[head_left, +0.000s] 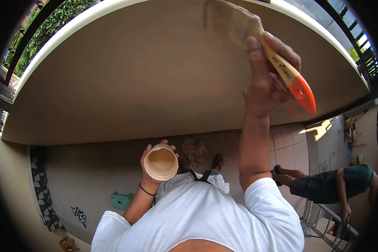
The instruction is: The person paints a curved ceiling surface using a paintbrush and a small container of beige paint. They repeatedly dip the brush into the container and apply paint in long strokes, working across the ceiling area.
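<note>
Pale wood forms the handle of a broad, flat paintbrush with an orange-red butt (279,63), lying between one and two o'clock from the centre of the view, its bristles aimed toward half past ten. The bare right hand (264,77), at two o'clock, is closed firmly on the upper handle, thumb on the near side and fingers around the far side. The bristles lie over a smooth, brown, wide panel (134,84) with a curved white rim (88,16); motion blurs them, so contact cannot be confirmed. At seven o'clock, the bare left hand (145,163) is curled part-way open around a round, beige, open-mouthed cup (160,173), its mouth facing the viewer; the amount of contents cannot be judged. For good brushing, the grip near the bristles probably gives the best control; light pressure, long overlapping strokes and a slower pass toward twelve o'clock should help spare the white rim. The cup is best held level, near enough for short reloading trips, with surplus wiped off inside its lip to limit drips. Between three and four o'clock, a co-worker in dark green (344,185) bends beside a grey metal ladder (323,224).
</note>
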Available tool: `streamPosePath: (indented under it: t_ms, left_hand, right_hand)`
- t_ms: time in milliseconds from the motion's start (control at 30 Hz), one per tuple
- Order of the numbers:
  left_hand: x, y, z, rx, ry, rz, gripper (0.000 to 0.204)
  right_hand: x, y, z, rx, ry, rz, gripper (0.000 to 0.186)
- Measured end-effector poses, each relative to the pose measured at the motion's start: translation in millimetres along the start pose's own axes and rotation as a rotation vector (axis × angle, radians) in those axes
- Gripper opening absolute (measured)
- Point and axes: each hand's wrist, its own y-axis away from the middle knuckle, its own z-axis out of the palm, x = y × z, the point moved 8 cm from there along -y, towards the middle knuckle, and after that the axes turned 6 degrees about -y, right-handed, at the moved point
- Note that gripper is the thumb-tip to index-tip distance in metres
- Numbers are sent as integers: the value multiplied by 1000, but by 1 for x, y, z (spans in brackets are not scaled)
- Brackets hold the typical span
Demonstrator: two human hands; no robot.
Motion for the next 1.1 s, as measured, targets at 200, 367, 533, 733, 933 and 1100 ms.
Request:
streamPosePath:
  t_ms: [200, 367, 533, 733, 933, 1100]
  left_hand:
    - [-22, -20, 16, 106, -21, -15, 57]
    - [-33, -25, 19, 88, -20, -41, 58]
    - [-33, -26, 22, 80, -51, -31, 58]
    - [-31, -25, 13, 119, -66, -13, 58]
    - [-36, -27, 18, 107, -54, -53, 58]
    - [-43, -27, 19, 115, -48, -84, 58]
  right_hand:
    - [-1, -49, -118, 316, 345, 34, 18]
    - [-19, -43, -59, -22, 685, -326, 17]
    - [-45, 13, 47, -243, 477, -526, 37]
    - [-50, 12, 38, -336, 111, -268, 33]
    - [7, -51, -108, 193, 207, 30, 20]
    - [-9, -55, -99, 125, 571, -231, 19]
